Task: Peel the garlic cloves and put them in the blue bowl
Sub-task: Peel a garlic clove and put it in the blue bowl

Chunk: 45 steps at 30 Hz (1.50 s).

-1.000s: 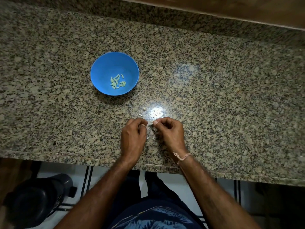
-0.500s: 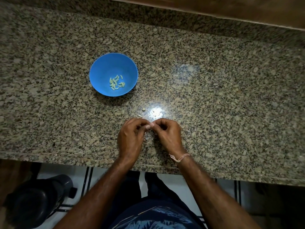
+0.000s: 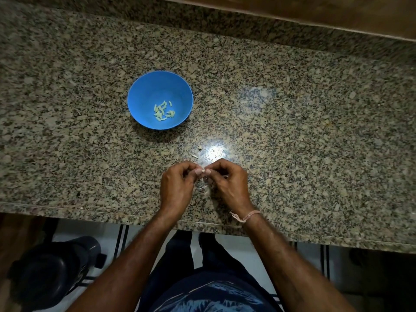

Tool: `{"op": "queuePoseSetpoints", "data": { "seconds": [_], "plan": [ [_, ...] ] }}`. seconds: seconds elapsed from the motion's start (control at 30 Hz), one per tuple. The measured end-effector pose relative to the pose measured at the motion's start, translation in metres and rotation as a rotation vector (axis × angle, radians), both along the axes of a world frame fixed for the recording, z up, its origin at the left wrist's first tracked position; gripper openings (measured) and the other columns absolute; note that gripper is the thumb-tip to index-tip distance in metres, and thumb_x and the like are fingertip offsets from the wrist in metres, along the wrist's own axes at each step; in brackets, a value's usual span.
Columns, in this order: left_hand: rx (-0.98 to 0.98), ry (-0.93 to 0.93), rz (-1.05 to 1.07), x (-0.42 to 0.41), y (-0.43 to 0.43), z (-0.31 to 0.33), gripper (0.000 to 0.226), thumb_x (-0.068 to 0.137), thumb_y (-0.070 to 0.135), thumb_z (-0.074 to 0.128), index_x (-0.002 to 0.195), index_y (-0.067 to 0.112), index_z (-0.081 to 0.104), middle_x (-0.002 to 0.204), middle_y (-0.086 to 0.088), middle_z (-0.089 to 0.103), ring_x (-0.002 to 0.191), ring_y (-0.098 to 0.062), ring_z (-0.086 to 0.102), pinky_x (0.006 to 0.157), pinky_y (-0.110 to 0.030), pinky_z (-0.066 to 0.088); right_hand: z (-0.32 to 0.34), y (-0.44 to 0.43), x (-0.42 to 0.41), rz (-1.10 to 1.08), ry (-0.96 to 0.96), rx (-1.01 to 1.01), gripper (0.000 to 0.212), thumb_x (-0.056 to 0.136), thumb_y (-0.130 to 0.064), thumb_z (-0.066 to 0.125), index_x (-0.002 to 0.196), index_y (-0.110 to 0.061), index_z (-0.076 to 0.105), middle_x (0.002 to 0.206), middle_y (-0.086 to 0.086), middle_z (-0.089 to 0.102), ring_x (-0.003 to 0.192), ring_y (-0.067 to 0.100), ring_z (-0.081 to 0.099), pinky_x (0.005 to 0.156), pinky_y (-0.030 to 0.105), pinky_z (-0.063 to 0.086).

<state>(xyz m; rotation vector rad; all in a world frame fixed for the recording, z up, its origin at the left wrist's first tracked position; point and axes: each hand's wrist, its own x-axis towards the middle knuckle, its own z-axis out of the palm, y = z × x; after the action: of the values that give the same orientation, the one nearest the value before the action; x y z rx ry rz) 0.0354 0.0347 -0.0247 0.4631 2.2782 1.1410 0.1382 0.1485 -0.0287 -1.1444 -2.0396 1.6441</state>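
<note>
Left hand [image 3: 177, 188] and right hand [image 3: 227, 188] both pinch the garlic clove [image 3: 203, 171]; tease skin off gently, blue bowl [image 3: 144, 91] beyond.

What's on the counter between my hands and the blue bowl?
Head view: only two small pale scraps on the counter between the blue bowl and the left hand and right hand.

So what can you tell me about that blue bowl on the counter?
The blue bowl is round, plain and smooth, plastic by the look of it. It stands upright, open side up, on the speckled stone counter, left of centre. A small heap of pale peeled garlic cloves lies at its bottom. Nothing else touches it.
</note>
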Motion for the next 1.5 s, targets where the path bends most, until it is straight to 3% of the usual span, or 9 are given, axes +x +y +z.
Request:
{"op": "queuePoseSetpoints", "data": {
  "seconds": [0.23, 0.47, 0.6, 0.8, 0.93, 1.13, 1.27, 1.4, 1.5],
  "plan": [
    [-0.017, -0.07, -0.012, 0.001, -0.001, -0.005, 0.013, 0.1, 0.033, 0.067, 0.095, 0.024, 0.075, 0.086, 0.011, 0.075, 0.084, -0.007, 0.072, 0.072, -0.031, 0.058, 0.002, -0.005, -0.002, 0.057, -0.058, 0.097, 0.006, 0.093, -0.027, 0.077, 0.092, -0.023, 0.074, 0.085, -0.01, 0.074, 0.079, 0.005, 0.07, 0.072, 0.03, 0.061],
    [-0.091, 0.146, 0.125, -0.022, -0.022, -0.004, 0.01, 0.096, 0.021, 0.072, 0.104, 0.027, 0.071, 0.102, 0.011, 0.07, 0.087, -0.004, 0.065, 0.064, -0.019, 0.046, -0.002, -0.003, 0.007, 0.049, -0.092, 0.174, 0.026, 0.096, 0.002, 0.065, 0.106, -0.02, 0.076, 0.104, -0.014, 0.072, 0.096, -0.004, 0.066, 0.085, 0.014, 0.055],
    [-0.08, 0.312, 0.009, -0.023, -0.032, -0.006, 0.031, 0.09, 0.014, 0.079, 0.118, 0.015, 0.066, 0.12, 0.003, 0.056, 0.099, -0.011, 0.06, 0.071, -0.01, 0.041, 0.004, -0.002, 0.015, -0.013, -0.028, 0.101, 0.028, 0.096, 0.002, 0.066, 0.113, -0.018, 0.074, 0.111, -0.013, 0.071, 0.104, 0.001, 0.067, 0.091, 0.018, 0.056],
    [-0.015, 0.295, -0.277, 0.019, -0.006, -0.017, 0.046, 0.089, 0.009, 0.08, 0.13, 0.015, 0.061, 0.121, 0.001, 0.057, 0.1, -0.003, 0.057, 0.075, -0.02, 0.056, 0.01, 0.019, 0.055, -0.154, -0.072, 0.135, 0.029, 0.095, -0.001, 0.068, 0.12, -0.015, 0.073, 0.121, -0.005, 0.07, 0.107, 0.006, 0.067, 0.093, 0.024, 0.058],
    [0.034, 0.298, -0.277, 0.028, 0.006, -0.02, 0.036, 0.091, -0.006, 0.072, 0.119, 0.015, 0.063, 0.114, 0.001, 0.056, 0.094, 0.025, 0.052, 0.069, -0.024, 0.056, 0.007, 0.028, 0.079, -0.213, -0.06, 0.141, 0.028, 0.095, -0.001, 0.069, 0.12, -0.013, 0.073, 0.12, -0.002, 0.072, 0.108, 0.008, 0.069, 0.093, 0.025, 0.059],
    [0.005, 0.403, -0.297, 0.033, 0.031, -0.018, 0.02, 0.09, -0.003, 0.073, 0.099, 0.012, 0.065, 0.096, 0.002, 0.058, 0.086, -0.016, 0.061, 0.065, -0.029, 0.056, 0.003, 0.028, 0.087, -0.18, -0.034, 0.104, 0.028, 0.094, 0.0, 0.069, 0.117, -0.015, 0.074, 0.118, -0.006, 0.071, 0.107, 0.001, 0.067, 0.093, 0.02, 0.057],
    [-0.047, 0.492, -0.319, 0.036, 0.038, -0.015, 0.018, 0.088, 0.003, 0.078, 0.083, 0.012, 0.064, 0.082, 0.003, 0.055, 0.077, -0.013, 0.051, 0.061, -0.01, 0.032, 0.003, 0.038, 0.101, -0.188, -0.033, 0.116, 0.03, 0.094, -0.001, 0.07, 0.12, -0.014, 0.073, 0.118, -0.004, 0.072, 0.109, 0.006, 0.068, 0.096, 0.026, 0.057],
    [-0.104, 0.562, -0.317, 0.038, 0.04, -0.02, 0.026, 0.091, 0.001, 0.074, 0.078, 0.016, 0.057, 0.079, 0.004, 0.053, 0.075, -0.014, 0.049, 0.057, -0.027, 0.04, 0.001, 0.054, 0.126, -0.192, -0.146, 0.272, 0.046, 0.093, 0.001, 0.07, 0.136, -0.015, 0.063, 0.127, -0.002, 0.058, 0.113, 0.011, 0.06, 0.098, 0.014, 0.052],
    [-0.074, 0.478, -0.249, 0.041, 0.037, -0.017, 0.025, 0.095, -0.001, 0.066, 0.079, 0.016, 0.056, 0.082, 0.003, 0.056, 0.076, -0.01, 0.051, 0.061, -0.018, 0.041, -0.007, 0.052, 0.125, -0.138, -0.174, 0.294, 0.047, 0.096, 0.005, 0.064, 0.139, -0.013, 0.06, 0.125, -0.002, 0.05, 0.109, 0.004, 0.055, 0.095, 0.021, 0.056]
  ]
}}
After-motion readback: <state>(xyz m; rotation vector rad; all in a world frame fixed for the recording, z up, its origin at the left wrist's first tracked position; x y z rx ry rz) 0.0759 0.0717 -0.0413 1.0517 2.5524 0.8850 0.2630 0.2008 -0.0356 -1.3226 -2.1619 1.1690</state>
